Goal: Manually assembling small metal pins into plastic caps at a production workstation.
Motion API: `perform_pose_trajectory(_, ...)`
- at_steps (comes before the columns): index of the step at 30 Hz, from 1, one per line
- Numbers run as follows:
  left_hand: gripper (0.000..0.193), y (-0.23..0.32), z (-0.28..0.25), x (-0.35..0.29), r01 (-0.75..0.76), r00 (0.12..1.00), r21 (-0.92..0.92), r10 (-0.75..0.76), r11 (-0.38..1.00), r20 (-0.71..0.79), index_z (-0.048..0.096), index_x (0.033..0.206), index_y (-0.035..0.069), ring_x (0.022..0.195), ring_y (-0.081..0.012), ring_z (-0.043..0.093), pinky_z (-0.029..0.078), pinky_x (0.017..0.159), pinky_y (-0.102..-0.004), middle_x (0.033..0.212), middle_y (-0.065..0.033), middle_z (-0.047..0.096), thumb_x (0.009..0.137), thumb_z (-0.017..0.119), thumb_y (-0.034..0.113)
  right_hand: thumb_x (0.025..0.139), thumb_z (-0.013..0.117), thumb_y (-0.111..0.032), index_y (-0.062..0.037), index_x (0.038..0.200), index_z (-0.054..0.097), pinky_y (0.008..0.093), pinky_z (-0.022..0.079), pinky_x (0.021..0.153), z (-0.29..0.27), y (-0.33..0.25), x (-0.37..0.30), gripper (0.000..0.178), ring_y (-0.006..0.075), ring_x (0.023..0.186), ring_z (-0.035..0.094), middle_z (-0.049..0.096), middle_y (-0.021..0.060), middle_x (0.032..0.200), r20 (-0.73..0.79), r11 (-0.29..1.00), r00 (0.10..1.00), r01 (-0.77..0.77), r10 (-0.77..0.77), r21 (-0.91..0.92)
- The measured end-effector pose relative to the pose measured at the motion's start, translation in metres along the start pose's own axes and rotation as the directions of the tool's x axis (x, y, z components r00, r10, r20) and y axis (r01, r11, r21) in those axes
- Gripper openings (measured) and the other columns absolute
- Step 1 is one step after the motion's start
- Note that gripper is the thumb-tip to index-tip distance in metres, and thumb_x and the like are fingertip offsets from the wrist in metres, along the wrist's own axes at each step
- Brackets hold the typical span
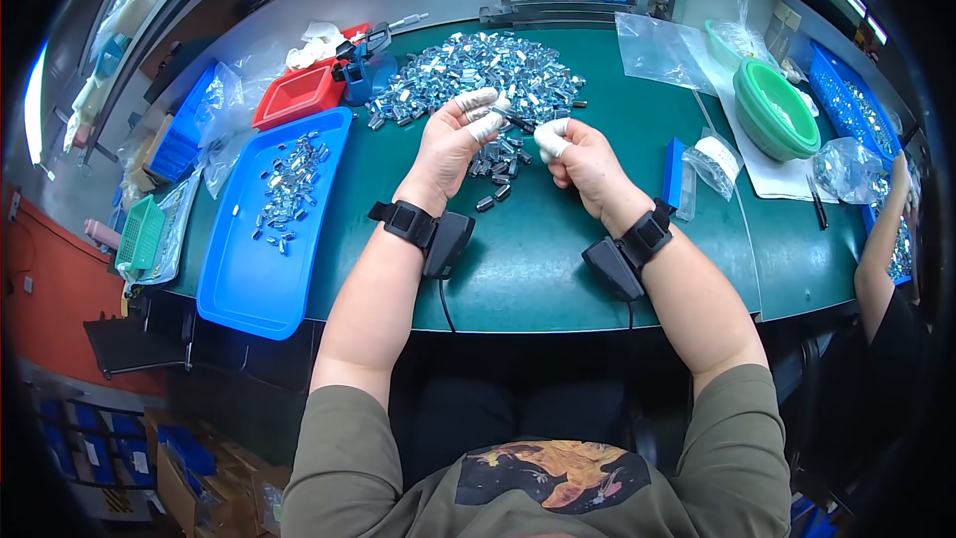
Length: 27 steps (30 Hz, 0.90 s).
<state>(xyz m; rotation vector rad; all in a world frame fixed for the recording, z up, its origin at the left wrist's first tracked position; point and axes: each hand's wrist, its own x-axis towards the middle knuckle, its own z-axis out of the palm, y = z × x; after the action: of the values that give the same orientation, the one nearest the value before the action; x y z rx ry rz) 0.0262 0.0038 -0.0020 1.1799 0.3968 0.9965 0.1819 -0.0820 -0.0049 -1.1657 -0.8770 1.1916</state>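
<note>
My left hand (445,147), with white covers on its fingertips, is closed in a pinch around a small shiny metal part (503,112). Across from it, my right hand (590,165), also with covered fingertips, is closed on a thin dark piece (522,124) that reaches toward the left fingers. Whether the two pieces touch is too small to tell. Behind both hands spreads a large heap of silvery metal parts (488,65). A smaller group of parts (505,157) lies below the fingers. More such parts lie in a blue tray (247,297) to the left.
A red bin (296,97) stands beyond the tray. Clear plastic bags (657,50) and stacked green bowls (765,120) are on the right, with a pen (818,201) and a blue basket (846,105) of parts. Another person's arm (881,249) reaches in at far right.
</note>
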Motion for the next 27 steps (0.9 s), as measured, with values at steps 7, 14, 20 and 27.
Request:
perform_pose_trajectory(7,0.029,0.002,0.001,-0.001,0.017,1.0,0.009,-0.017,1.0,0.007,0.054,0.104,0.002,0.086,-0.0135,0.058,0.047,0.072,-0.0214,0.098,-0.0079,0.06,0.076,0.061,0.001,0.084,0.055,-0.024,-0.0046,0.084,0.055,0.0193,0.028,0.038,-0.004,0.001,0.001,0.019,0.0038,0.041,0.034,0.045,-0.003,0.058,0.078,0.996,0.993,-0.093,0.094,-0.009)
perform_pose_trajectory(14,0.028,0.001,0.001,-0.001,0.033,0.999,0.027,-0.034,0.999,0.015,0.056,0.104,0.002,0.084,-0.0128,0.058,0.047,0.071,-0.0209,0.097,-0.0076,0.06,0.076,0.061,0.001,0.084,0.055,-0.025,-0.0052,0.082,0.054,0.0188,0.027,0.037,0.0,-0.004,-0.005,0.02,0.0035,0.041,0.034,0.044,-0.0032,0.058,0.033,0.999,0.999,-0.024,0.025,-0.021)
perform_pose_trajectory(20,0.027,-0.001,0.0,0.0,0.03,0.999,0.03,-0.031,0.999,0.013,0.056,0.103,0.002,0.082,-0.012,0.058,0.047,0.069,-0.0207,0.095,-0.007,0.06,0.076,0.061,0.002,0.085,0.054,-0.028,-0.0057,0.081,0.053,0.0184,0.026,0.038,0.007,-0.005,-0.008,0.022,0.0033,0.041,0.033,0.043,-0.0035,0.057,0.019,0.997,0.998,0.059,-0.058,-0.05)
perform_pose_trajectory(27,0.027,0.002,0.004,-0.002,0.041,0.999,0.066,-0.041,0.997,0.002,0.057,0.1,0.0,0.078,-0.0105,0.058,0.046,0.065,-0.0197,0.09,-0.0066,0.061,0.075,0.064,0.004,0.084,0.056,-0.028,-0.0055,0.082,0.053,0.0179,0.025,0.038,0.004,-0.002,-0.006,0.023,0.003,0.042,0.032,0.043,-0.004,0.057,0.044,0.994,0.998,0.045,-0.041,-0.096)
